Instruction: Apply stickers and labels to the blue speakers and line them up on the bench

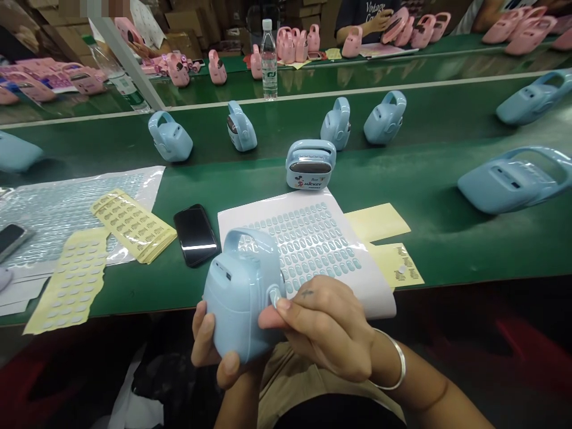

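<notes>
A light blue handled device (241, 286) is held over the table's near edge. My left hand (210, 348) cups it from below, fingers wrapped round its base. My right hand (322, 328), with a silver bracelet on the wrist, presses a thumb and fingertip against a small oval part on the device's right side. Right behind the device lies a white sheet of small oval stickers (313, 238). Another blue device with a cartoon print (310, 165) stands upright past the sheet.
A black phone (195, 234) lies left of the sticker sheet, with yellow backing sheets (134, 223) and bubble wrap (53, 208) further left. Several blue devices (384, 119) sit along the green belt (424, 179). A water bottle (269, 59) and pink devices (295, 44) stand beyond; another person's hands work at far right.
</notes>
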`<action>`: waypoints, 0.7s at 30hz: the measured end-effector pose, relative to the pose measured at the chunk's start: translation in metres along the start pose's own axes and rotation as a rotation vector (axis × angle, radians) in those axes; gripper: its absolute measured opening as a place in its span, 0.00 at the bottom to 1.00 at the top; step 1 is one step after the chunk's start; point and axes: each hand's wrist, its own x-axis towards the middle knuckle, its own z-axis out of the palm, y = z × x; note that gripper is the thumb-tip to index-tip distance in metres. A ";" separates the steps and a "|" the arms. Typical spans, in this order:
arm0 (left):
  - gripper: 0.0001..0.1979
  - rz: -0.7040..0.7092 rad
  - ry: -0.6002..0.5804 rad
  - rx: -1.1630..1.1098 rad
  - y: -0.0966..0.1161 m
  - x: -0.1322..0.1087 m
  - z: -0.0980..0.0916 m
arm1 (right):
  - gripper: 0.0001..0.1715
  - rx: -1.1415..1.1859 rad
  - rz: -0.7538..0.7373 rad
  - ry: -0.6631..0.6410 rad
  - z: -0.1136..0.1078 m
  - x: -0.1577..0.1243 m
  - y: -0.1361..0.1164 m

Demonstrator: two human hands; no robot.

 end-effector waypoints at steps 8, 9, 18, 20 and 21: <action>0.17 -0.023 0.054 -0.056 0.003 0.006 0.011 | 0.13 0.086 -0.008 -0.109 0.009 -0.008 0.000; 0.15 -0.037 0.061 -0.074 0.003 0.007 0.012 | 0.19 0.068 -0.029 -0.150 0.009 -0.010 0.000; 0.37 -0.442 -0.184 -0.340 0.016 0.016 0.018 | 0.18 -0.087 0.336 -0.323 -0.078 -0.036 0.072; 0.25 -0.774 -0.312 -0.551 0.023 0.023 0.026 | 0.12 -0.271 0.529 -0.355 -0.116 -0.050 0.098; 0.19 -0.916 -0.361 -0.587 0.026 0.025 0.030 | 0.10 -0.343 0.620 -0.395 -0.132 -0.058 0.107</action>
